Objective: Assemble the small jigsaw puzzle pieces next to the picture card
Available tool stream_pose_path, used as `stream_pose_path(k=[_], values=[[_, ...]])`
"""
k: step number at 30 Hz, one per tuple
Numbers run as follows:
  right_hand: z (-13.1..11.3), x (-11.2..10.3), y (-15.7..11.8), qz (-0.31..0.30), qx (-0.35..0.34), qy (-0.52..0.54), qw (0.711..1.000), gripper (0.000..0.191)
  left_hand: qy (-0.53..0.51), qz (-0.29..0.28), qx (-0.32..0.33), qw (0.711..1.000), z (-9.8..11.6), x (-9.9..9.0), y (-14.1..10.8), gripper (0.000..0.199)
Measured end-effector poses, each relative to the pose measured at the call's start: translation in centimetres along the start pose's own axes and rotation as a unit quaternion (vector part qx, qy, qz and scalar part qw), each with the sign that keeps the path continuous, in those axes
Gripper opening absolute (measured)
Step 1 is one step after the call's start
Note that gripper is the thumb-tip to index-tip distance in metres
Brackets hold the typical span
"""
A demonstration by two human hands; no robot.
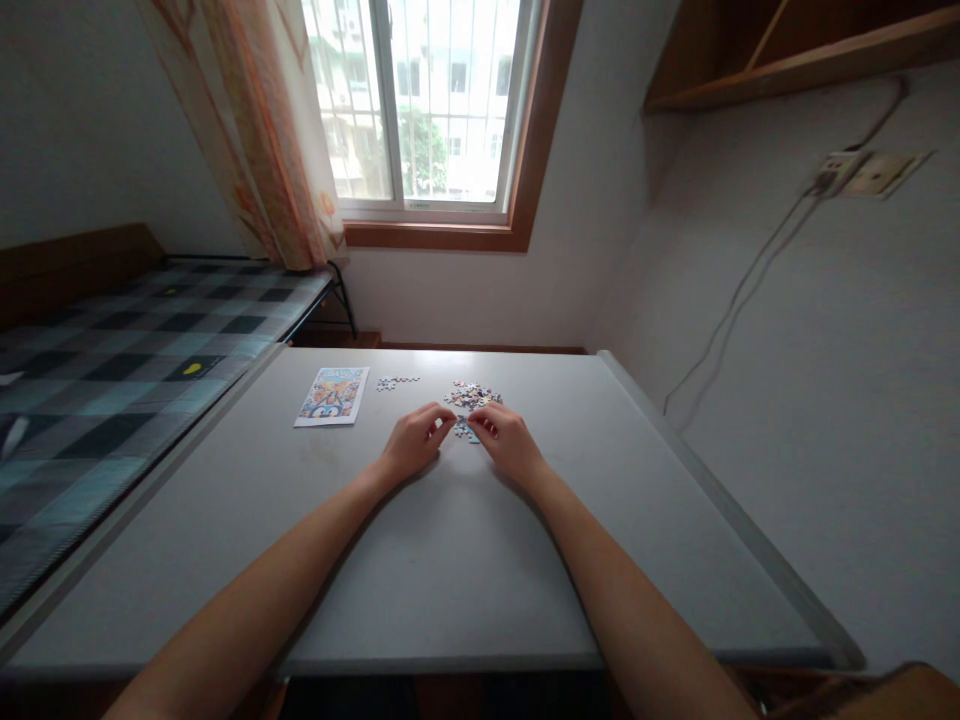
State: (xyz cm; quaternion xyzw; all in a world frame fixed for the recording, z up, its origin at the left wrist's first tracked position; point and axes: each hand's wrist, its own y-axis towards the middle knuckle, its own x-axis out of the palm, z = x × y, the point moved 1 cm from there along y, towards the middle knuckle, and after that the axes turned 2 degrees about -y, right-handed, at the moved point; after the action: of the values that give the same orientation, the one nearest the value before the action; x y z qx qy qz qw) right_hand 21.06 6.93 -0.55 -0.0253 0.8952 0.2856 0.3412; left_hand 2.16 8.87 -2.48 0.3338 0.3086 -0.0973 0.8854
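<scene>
My left hand [417, 440] and my right hand [511, 440] meet over the middle of the table, thumbs and fingertips pinched and almost touching. A small jigsaw puzzle piece [462, 419] shows between the fingertips, its details too small to make out. Just below the fingers lies a little group of light-blue puzzle pieces [474, 437], partly hidden by my right hand. Behind both hands is a pile of mixed-colour puzzle pieces [472, 394]. Farther left sits a joined strip of puzzle pieces [387, 383].
A colourful picture sheet [331, 397] lies left of the pieces on the white table [465, 580]. Along the left side stands a bed with a checked cover [187, 322]. A power cable [720, 330] hangs down the right wall. Beyond the table is a window [442, 110].
</scene>
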Motion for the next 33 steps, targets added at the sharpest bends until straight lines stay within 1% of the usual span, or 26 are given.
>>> stream_pose_path(k=[6, 14, 24, 33], values=[[-0.03, -0.01, 0.00, 0.001, -0.003, 0.000, 1.000, 0.010, -0.006, -0.006, -0.004, 1.000, 0.13, -0.05, 0.01, 0.015], [0.06, 0.08, -0.03, 0.004, -0.006, -0.003, 1.000, 0.010, -0.001, 0.002, 0.000, 1.000, 0.45, -0.20, 0.06, 0.014], [-0.45, -0.25, 0.03, 0.001, -0.004, -0.002, 1.000, 0.009, -0.007, -0.002, 0.001, 1.000, 0.45, -0.22, 0.04, 0.013], [0.11, 0.13, 0.02, 0.007, -0.011, -0.001, 1.000, 0.010, -0.018, -0.003, 0.002, 1.000, 0.34, -0.12, 0.00, 0.008]])
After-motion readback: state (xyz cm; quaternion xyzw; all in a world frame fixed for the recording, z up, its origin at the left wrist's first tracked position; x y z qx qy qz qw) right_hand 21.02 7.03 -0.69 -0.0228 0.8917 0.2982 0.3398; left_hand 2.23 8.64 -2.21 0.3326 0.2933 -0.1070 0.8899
